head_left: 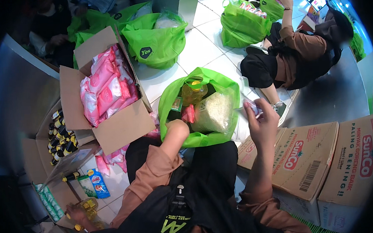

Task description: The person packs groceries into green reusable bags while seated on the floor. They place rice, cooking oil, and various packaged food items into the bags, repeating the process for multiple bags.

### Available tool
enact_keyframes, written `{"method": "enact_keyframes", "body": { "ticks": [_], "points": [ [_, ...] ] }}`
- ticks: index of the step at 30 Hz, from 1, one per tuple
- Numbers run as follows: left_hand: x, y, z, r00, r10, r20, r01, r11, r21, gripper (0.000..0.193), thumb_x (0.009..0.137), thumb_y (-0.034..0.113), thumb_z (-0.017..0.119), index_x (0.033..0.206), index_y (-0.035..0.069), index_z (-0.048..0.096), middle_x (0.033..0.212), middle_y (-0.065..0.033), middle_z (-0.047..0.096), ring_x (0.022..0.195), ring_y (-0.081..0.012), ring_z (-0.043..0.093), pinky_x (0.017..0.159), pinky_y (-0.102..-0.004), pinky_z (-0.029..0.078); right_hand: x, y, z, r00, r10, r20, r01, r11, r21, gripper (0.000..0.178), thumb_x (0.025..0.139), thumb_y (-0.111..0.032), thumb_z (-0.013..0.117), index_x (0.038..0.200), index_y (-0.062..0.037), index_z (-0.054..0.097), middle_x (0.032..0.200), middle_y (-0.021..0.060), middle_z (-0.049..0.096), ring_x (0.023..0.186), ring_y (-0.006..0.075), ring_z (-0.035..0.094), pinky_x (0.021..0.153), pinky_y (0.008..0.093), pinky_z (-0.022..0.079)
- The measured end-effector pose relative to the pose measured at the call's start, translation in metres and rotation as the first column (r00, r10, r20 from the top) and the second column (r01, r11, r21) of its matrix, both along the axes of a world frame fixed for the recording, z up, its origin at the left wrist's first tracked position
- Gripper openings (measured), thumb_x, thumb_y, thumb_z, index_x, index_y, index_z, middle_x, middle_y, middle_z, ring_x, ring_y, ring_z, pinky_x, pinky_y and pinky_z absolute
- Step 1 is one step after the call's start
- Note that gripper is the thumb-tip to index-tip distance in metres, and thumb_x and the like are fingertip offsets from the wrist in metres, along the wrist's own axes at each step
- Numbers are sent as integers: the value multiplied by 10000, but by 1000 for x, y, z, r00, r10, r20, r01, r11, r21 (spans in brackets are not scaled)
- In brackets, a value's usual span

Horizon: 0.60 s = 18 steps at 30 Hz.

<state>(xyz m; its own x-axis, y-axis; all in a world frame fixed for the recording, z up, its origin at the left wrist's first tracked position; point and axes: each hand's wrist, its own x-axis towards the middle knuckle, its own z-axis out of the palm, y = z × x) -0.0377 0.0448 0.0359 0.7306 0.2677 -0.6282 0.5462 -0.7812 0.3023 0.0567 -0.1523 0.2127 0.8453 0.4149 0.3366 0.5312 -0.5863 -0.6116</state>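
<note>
An open green cloth bag (165, 98) stands in front of me. Inside it are a bottle of yellow cooking oil (194, 93), a clear bag of pale rice-like grains (214, 115), a small red-pink packet (188, 114) and a dark green box (176, 104). My left hand (178, 128) reaches over the bag's near left rim, its fingers hidden down inside. To the right of the bag, my right hand (264, 114) is raised and closed around a small pale packet (252, 107), whose kind is not clear.
Left stands an open carton (77, 90) of pink-and-white pouches; dark bottles (61, 138) fill another carton. At lower left, another person's hand (76, 214) touches an oil bottle (90, 206). Cartons (304, 156) stand at right. Filled green bags (159, 42) and a seated person (293, 60) are beyond.
</note>
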Motion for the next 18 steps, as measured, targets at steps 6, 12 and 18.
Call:
{"method": "enact_keyframes", "body": {
  "ticks": [6,12,18],
  "points": [
    [23,-12,-39,893,279,354,-316,947,50,283,888,256,598,1057,40,666,1014,-184,697,941,-367,675,795,-434,530,10,73,-75,915,230,-331,-292,945,-150,310,824,-101,723,1080,-39,558,789,240,645,743,342,672,636,406,504],
    [44,-41,-88,446,629,637,-560,751,-349,234,895,206,595,1005,16,678,958,-190,698,877,-376,672,749,-447,520,28,105,-129,907,309,-287,-399,849,-347,232,784,-25,652,1013,-48,685,876,249,676,831,373,678,739,433,533],
    [22,1,-151,381,508,773,-513,811,-280,196,904,138,574,965,-8,690,957,-197,694,867,-375,660,751,-453,504,25,121,-130,854,388,-347,-521,638,-567,153,722,-77,677,838,0,739,849,268,676,838,381,678,779,441,546]
  ]
}}
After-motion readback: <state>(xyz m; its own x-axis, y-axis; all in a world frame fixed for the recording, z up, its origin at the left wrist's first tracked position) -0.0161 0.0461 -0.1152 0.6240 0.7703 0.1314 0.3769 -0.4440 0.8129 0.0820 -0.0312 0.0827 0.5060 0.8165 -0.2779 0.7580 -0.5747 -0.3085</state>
